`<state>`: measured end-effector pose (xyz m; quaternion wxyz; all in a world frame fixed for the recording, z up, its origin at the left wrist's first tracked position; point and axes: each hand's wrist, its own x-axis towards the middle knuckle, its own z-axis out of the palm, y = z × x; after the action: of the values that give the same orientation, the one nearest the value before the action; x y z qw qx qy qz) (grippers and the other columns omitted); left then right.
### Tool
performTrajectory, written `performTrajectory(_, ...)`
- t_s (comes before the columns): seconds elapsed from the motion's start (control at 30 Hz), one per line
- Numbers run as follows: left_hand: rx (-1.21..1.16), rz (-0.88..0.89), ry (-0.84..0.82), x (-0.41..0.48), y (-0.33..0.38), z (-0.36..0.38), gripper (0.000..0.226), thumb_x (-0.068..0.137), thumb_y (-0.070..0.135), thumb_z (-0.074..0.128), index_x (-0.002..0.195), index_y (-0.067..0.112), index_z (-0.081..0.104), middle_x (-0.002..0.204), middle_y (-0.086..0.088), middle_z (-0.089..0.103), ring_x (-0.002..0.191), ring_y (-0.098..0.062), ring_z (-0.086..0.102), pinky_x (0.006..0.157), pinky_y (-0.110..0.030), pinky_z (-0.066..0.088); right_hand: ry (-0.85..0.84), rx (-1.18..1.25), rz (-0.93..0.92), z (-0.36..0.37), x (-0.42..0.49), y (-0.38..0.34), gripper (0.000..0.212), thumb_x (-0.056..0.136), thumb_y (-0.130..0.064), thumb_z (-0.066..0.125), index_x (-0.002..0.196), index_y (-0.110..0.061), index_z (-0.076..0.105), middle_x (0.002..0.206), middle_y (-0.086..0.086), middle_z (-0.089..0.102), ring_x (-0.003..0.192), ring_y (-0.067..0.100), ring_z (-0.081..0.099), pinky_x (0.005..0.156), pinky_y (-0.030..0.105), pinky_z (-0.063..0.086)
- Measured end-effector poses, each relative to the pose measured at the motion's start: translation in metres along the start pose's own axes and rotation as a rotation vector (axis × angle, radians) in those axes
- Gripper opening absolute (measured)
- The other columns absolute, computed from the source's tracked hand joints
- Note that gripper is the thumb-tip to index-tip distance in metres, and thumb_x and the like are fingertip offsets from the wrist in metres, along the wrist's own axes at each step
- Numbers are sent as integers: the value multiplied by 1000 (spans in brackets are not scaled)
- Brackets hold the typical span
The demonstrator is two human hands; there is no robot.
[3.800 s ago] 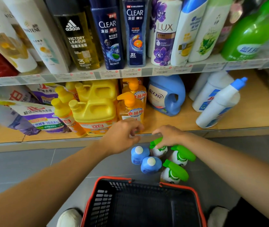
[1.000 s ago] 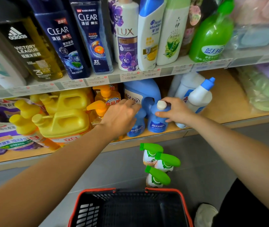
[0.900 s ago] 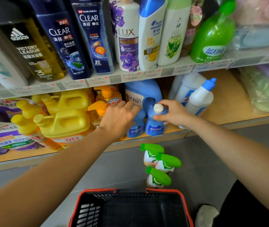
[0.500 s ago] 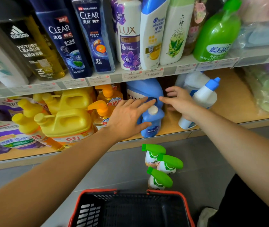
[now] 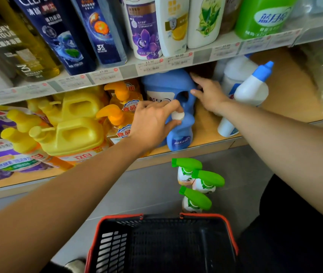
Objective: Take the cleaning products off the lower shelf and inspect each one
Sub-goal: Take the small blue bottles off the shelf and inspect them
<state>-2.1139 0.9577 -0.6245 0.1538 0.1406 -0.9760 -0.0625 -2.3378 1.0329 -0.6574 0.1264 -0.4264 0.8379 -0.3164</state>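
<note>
A small blue bottle (image 5: pixel 180 136) with a white cap stands at the front edge of the lower shelf (image 5: pixel 204 142). My left hand (image 5: pixel 152 123) grips it at the neck, fingers and thumb curled round the cap. Behind it stands a large blue detergent jug (image 5: pixel 164 85). With straight fingers, my right hand (image 5: pixel 209 93) reaches into the gap to the right of that jug, touching its side and holding nothing. Two white bottles with blue caps (image 5: pixel 252 89) lean just right of my right wrist. Three green-topped spray bottles (image 5: pixel 196 180) stand on the floor below the shelf.
Yellow jugs (image 5: pixel 74 131) and orange pump bottles (image 5: pixel 120 115) crowd the lower shelf on the left, with purple refill bags (image 5: pixel 5 156) beyond. Shampoo bottles (image 5: pixel 147 30) line the upper shelf. A black basket with a red rim (image 5: pixel 164 243) sits on the floor before me.
My left hand, flat over the small blue bottle half a second ago, has closed round its cap. My right hand has let go and moved back beside the large jug.
</note>
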Motion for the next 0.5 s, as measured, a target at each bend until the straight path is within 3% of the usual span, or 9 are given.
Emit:
performTrajectory(0.1,3,-14,6,2,0,4,25,96,44,58,115,27,59,109,8,70,100,-21,65,93,-46,41,72,-14,106,6,5,-1,48,99,-16,59,146,-14,52,138,17,61,125,37,58,109,37,43)
performTrajectory(0.27,7,-55,66,3,-4,8,25,97,38,60,117,24,61,106,5,72,101,-25,64,91,-44,40,108,365,362,18,7,-5,46,95,-7,65,140,-9,56,107,25,72,98,36,72,92,48,57)
performTrajectory(0.4,-48,-75,130,2,-5,9,27,90,35,68,113,21,63,102,3,72,98,-27,64,88,-44,42,51,375,351,14,9,-1,55,90,-15,75,141,-11,54,114,15,65,106,28,64,98,40,53)
performTrajectory(0.5,-21,-44,106,2,-6,9,42,79,46,74,112,24,61,101,6,70,98,-23,63,89,-43,41,-2,315,301,14,8,-2,48,86,-20,79,128,-10,57,120,10,61,105,21,57,90,32,48)
